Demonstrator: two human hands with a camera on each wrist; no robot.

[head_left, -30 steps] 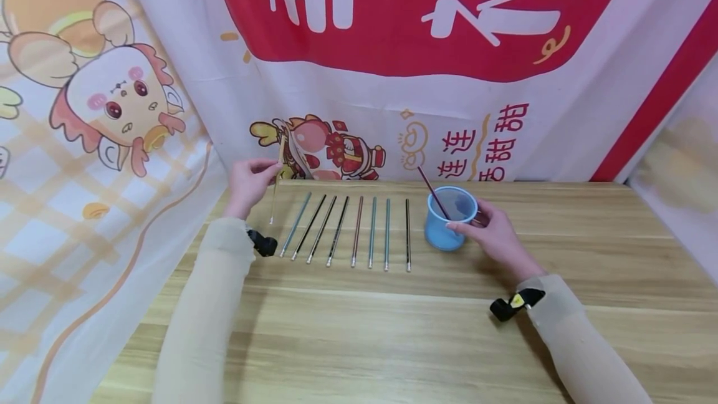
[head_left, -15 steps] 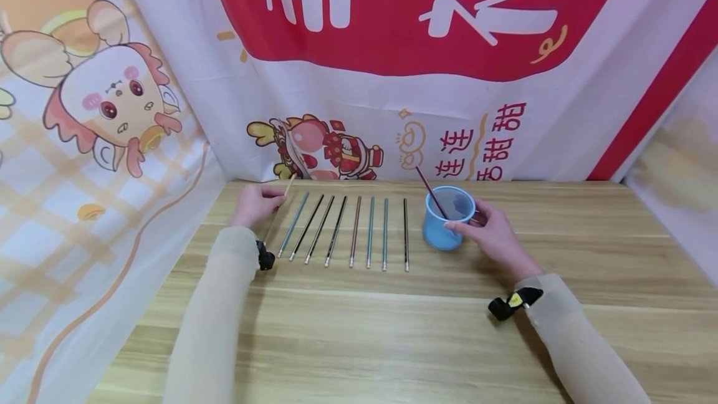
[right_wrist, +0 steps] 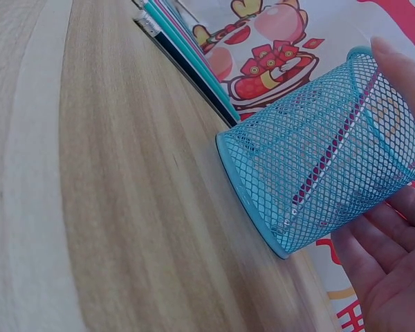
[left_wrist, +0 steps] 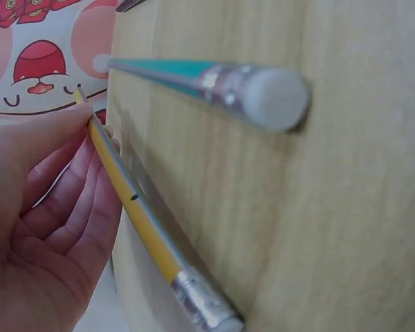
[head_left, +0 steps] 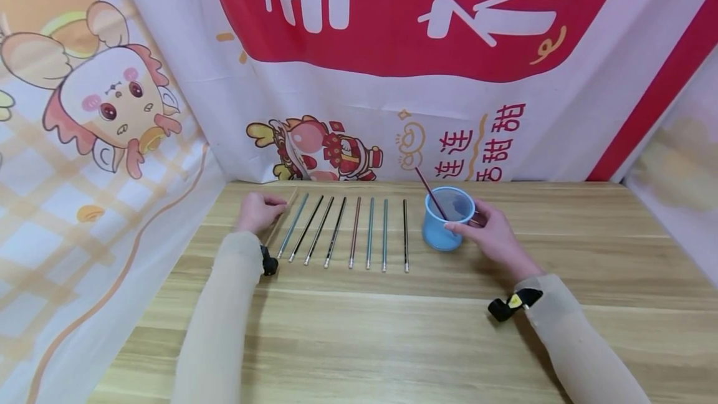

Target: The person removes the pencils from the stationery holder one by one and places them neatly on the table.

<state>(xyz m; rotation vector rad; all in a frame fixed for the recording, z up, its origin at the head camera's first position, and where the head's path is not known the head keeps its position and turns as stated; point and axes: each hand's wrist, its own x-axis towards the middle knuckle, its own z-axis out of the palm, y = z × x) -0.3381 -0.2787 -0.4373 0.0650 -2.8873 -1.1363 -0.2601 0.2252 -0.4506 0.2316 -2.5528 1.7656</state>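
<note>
Thumb and fingers of my left hand [head_left: 259, 212] pinch a yellow pencil [left_wrist: 142, 214] with a white eraser end. It lies low along the table at the left end of a row of pencils, beside a teal pencil [head_left: 293, 225]; in the left wrist view its shadow runs close alongside. Whether its whole length touches the wood, I cannot tell. My right hand [head_left: 496, 232] holds a light blue mesh pen cup [head_left: 440, 235] by its right side, thumb at the rim. A dark red pencil [head_left: 429, 191] leans inside the cup, as the mesh [right_wrist: 311, 152] shows in the right wrist view.
Several black, teal and dark red pencils lie side by side, erasers toward me, the rightmost a black pencil [head_left: 406, 235] left of the cup. Printed cloth [head_left: 348, 98] hangs along the table's [head_left: 381, 341] back edge and left side.
My left hand has come down and slightly right, bringing the yellow pencil from upright above the table to lying low beside the row. The right hand and the cup stay put.
</note>
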